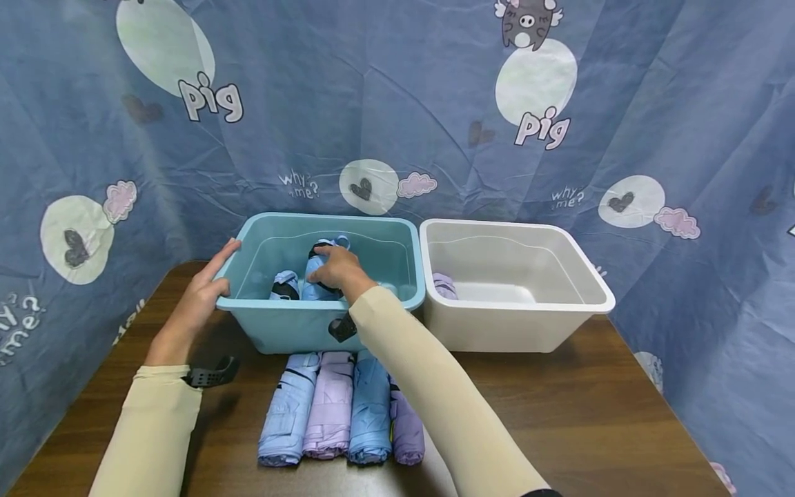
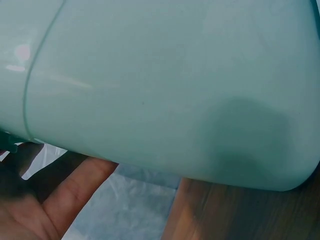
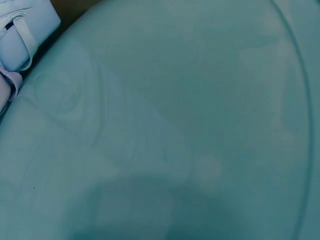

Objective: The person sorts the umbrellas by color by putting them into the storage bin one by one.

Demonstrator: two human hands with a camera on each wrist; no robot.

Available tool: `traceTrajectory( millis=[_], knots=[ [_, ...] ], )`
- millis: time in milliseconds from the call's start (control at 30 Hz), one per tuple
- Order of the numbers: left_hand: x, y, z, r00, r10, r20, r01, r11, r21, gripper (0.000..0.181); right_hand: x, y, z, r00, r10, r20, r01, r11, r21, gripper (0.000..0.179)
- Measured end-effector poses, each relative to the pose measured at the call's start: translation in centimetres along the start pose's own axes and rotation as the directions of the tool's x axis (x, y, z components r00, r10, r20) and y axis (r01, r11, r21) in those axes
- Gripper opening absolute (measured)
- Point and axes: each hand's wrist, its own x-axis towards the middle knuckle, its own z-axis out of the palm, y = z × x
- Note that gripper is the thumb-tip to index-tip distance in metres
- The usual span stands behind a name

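My right hand (image 1: 340, 268) reaches down into the teal bin (image 1: 329, 324), with fingers and thumb around a blue folded umbrella (image 1: 315, 266) that has a black end and a wrist loop. Just left of it in the same bin lies another blue folded umbrella (image 1: 284, 284) with a black part. At the bin's left rim, my left hand (image 1: 197, 304) rests with its fingers and thumb against the edge. The left wrist view has part of that hand (image 2: 75, 197) below the teal wall. Mostly teal wall fills the right wrist view; the right hand is out of it.
Before the teal bin several folded umbrellas lie side by side: light blue (image 1: 288, 411), pink-lilac (image 1: 329, 407), blue (image 1: 370, 414) and purple (image 1: 406, 431). A white bin (image 1: 497, 328) beside the teal one holds a purple folded umbrella (image 1: 444, 286). A patterned blue cloth (image 1: 397, 103) hangs behind the wooden table (image 1: 559, 407).
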Motion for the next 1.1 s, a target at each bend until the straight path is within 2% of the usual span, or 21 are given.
traceTrajectory(
  millis=[200, 300, 433, 733, 1100],
  knots=[
    [-0.01, 0.14, 0.07, 1.000, -0.012, 0.006, 0.012, 1.000, -0.008, 0.080, 0.07, 0.28, -0.03, 1.000, -0.004, -0.009, 0.004, 1.000, 0.000, 0.055],
    [0.01, 0.10, 0.03, 1.000, -0.008, 0.005, 0.008, 1.000, -0.015, 0.080, 0.05, 0.23, -0.07, 1.000, 0.013, -0.017, -0.011, 0.996, 0.087, 0.046],
    [0.02, 0.05, 0.00, 1.000, 0.011, 0.001, -0.011, 1.000, -0.009, 0.080, 0.08, 0.14, -0.02, 0.999, 0.049, -0.015, -0.044, 0.974, 0.223, 0.039],
    [-0.15, 0.14, 0.02, 1.000, -0.003, 0.007, 0.003, 1.000, -0.004, 0.080, -0.04, 0.22, 0.05, 0.999, 0.028, -0.016, -0.025, 0.983, 0.181, 0.035],
    [-0.07, 0.23, 0.01, 1.000, -0.025, 0.001, 0.025, 1.000, 0.009, 0.080, 0.00, 0.27, 0.09, 0.999, 0.036, -0.020, -0.032, 0.980, 0.195, 0.033]
  ],
)
